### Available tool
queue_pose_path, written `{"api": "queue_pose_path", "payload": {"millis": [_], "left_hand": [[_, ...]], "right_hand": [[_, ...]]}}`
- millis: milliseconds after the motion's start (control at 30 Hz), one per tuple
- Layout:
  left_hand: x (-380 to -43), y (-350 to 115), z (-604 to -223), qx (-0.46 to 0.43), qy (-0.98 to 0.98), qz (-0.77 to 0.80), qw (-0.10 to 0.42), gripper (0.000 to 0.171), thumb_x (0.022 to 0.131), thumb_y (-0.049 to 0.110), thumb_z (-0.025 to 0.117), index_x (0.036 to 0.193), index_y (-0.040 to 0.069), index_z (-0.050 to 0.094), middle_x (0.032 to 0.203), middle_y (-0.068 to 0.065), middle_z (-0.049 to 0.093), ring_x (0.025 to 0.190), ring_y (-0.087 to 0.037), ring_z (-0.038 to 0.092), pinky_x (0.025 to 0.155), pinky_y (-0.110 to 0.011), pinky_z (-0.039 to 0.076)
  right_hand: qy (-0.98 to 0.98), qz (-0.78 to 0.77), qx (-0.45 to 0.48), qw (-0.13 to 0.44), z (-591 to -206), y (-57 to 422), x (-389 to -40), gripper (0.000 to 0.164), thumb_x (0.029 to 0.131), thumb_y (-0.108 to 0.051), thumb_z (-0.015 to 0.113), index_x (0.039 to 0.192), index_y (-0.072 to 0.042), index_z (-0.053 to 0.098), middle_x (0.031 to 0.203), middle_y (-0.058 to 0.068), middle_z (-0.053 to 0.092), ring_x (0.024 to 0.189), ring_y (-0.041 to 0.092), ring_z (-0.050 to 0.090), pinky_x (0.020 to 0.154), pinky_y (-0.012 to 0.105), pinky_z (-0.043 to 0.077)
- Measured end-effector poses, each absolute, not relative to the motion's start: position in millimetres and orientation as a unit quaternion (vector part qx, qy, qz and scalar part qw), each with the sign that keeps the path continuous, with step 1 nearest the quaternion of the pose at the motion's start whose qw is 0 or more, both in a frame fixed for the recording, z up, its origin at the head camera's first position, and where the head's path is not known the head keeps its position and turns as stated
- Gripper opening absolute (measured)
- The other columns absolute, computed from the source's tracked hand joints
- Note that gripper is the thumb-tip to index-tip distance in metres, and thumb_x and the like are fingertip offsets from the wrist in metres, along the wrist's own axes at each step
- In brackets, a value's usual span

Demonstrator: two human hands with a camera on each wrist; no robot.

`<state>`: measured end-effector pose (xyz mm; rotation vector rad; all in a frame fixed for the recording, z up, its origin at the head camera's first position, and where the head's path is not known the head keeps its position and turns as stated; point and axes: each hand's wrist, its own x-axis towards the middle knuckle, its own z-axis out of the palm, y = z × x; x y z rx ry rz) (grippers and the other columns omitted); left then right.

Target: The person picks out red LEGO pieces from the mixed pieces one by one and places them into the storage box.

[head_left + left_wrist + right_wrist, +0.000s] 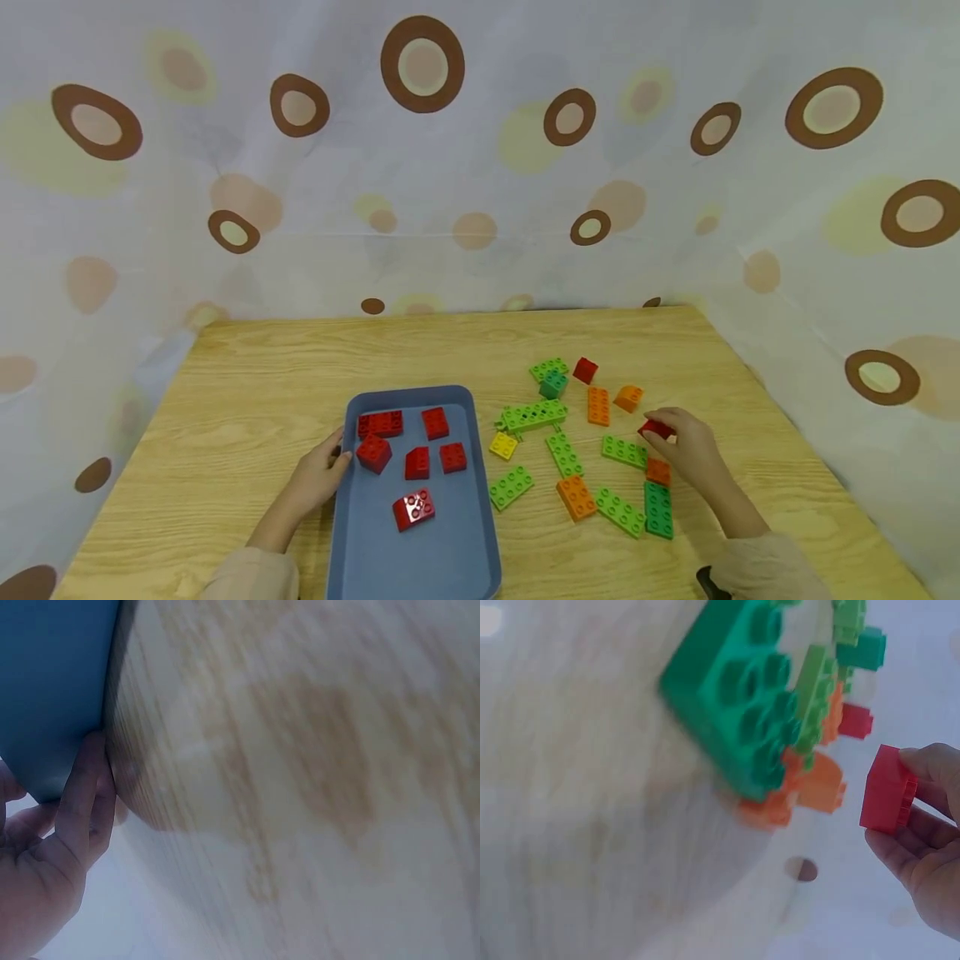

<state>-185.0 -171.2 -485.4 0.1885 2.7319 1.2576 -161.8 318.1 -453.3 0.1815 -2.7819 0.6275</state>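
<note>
A red building brick (885, 791) is pinched between the thumb and fingers of my right hand (690, 446), above the right part of the table. In the right wrist view its studs face the palm. My left hand (315, 475) grips the left wall of a blue-grey tray (340, 533), its thumb at the rim and its fingers against the outer side. Inside the tray lie several red bricks, among them a sloped one (414, 508) and a square one (453, 457). Another red brick (586, 370) sits at the back of the loose bricks.
Right of the tray, loose bricks spread over the wooden table (255, 375): light green plates (512, 487), orange bricks (576, 497), a dark green brick (658, 510), a yellow brick (503, 445) and a long light green piece (534, 415). A patterned cloth (480, 167) hangs behind.
</note>
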Motion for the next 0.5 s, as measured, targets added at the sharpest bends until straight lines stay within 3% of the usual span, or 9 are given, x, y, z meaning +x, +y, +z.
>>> {"api": "queue_pose_path", "payload": {"millis": [167,500], "left_hand": [[-183.8,-170.3,-487.2,0.066,0.903,0.421,0.057,0.049,0.092,0.006,0.047,0.138,-0.008,0.036,0.121,-0.035,0.052,0.104,-0.043,0.058,0.082,-0.046,0.052],[-184.9,-170.4,-482.8,0.065,0.898,0.431,0.066,0.049,0.094,0.006,0.044,0.139,-0.008,0.033,0.129,-0.035,0.047,0.113,-0.047,0.052,0.088,-0.05,0.05]], "right_hand": [[-0.96,0.224,0.09,0.141,-445.3,298.1,-166.3,0.028,0.078,-0.002,0.069,0.105,0.008,0.065,0.103,0.024,0.063,0.078,0.027,0.06,0.063,0.038,0.052],[-0.943,0.229,0.174,0.168,-433.4,248.6,-176.5,0.025,0.076,-0.001,0.071,0.1,0.006,0.068,0.1,0.02,0.065,0.085,0.03,0.062,0.067,0.039,0.054]]}}
